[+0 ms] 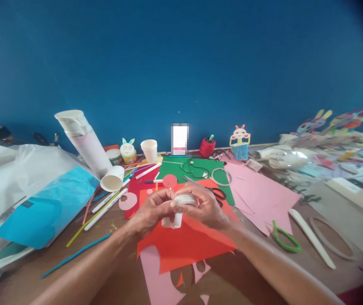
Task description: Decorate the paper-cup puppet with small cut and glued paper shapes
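Both hands meet at a roll of clear tape above the orange-red paper. My right hand is closed round the roll's far and right side. With thumb and fingertips together, my left hand pinches at the roll's left edge; whether a loose tape end is between them is too small to tell. Just under the roll a white paper cup shows in part, the rest hidden by the hands. Behind the left fingertips stands a round red paper face. Black-handled scissors lie behind my right hand.
Orange-red paper, green paper and pink paper cover the table. A tipped paper cup, pens and a blue pipe cleaner lie left. A green pipe cleaner and a white strip lie right.
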Demonstrator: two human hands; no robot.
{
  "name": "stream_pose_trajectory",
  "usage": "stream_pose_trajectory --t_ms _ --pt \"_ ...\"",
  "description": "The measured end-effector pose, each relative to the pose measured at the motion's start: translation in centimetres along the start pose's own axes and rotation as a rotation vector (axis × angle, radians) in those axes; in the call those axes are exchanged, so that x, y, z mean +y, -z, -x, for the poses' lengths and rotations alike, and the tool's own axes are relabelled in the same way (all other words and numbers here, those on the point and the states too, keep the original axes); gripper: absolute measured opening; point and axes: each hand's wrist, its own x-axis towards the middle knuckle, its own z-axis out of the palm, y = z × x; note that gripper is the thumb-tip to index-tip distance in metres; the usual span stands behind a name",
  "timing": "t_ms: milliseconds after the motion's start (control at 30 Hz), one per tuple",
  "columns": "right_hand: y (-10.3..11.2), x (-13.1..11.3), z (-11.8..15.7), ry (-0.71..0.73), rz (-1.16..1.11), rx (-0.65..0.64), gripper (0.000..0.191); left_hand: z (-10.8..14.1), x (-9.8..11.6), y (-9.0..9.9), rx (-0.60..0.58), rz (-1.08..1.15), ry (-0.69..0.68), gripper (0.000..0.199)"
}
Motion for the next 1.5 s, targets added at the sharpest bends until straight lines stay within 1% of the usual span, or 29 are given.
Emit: stream_pose_trajectory --t_ms 100,200,300,400,533,667,767,900,1067,1200,1300,1500 --pt "-0.2 0.0 0.2 -0.018 -0.017 0.013 0.025 0.0 -0.1 -0.1 -0.031 0.049 0.003 0.019" --pt "-0.5 0.8 0.5 -0.067 -0.062 0.077 0.034 -0.1 -0.4 0.1 -0.036 0.103 -0.038 0.018" --pt "-0.7 1.8 0.6 -0.11 -0.117 0.119 0.026 -0.3 -0.4 0.6 -0.046 0.107 -0.081 0.014" --pt "-0.9 2.2 0.4 -0.115 -0.068 0.144 0.018 -0.6 -0.1 1.2 -0.033 0.036 -0.104 0.015" --pt "-1.0 1.8 0.1 -0.074 0.045 0.138 0.013 -0.8 0.2 1.6 0.025 -0.115 -0.138 0.017" --pt "-1.3 1.2 0.1 -0.04 0.07 0.124 0.012 -0.6 0.2 1.4 0.087 -0.209 -0.111 0.017" --pt "-1.4 1.2 0.1 -0.068 0.039 0.111 0.016 -0.6 0.2 1.4 0.093 -0.207 -0.101 0.017" --pt "-1.4 2.0 0.3 -0.114 -0.031 0.105 0.019 -0.9 0.4 1.9 0.111 -0.211 -0.113 0.017" --pt "-1.7 2.6 0.2 -0.165 -0.012 0.116 0.018 -1.2 0.9 2.4 0.191 -0.407 -0.154 0.022" --pt "-1.7 2.3 0.1 -0.17 0.012 0.121 0.016 -1.2 0.9 2.3 0.19 -0.526 -0.195 0.022" --pt "-1.6 2.1 0.1 -0.163 -0.072 0.09 0.021 -1.2 0.7 2.3 0.203 -0.533 -0.22 0.021" --pt "-1.1 2.3 0.0 -0.216 -0.392 -0.02 0.029 -1.4 0.6 2.6 0.256 -0.448 -0.24 0.025"
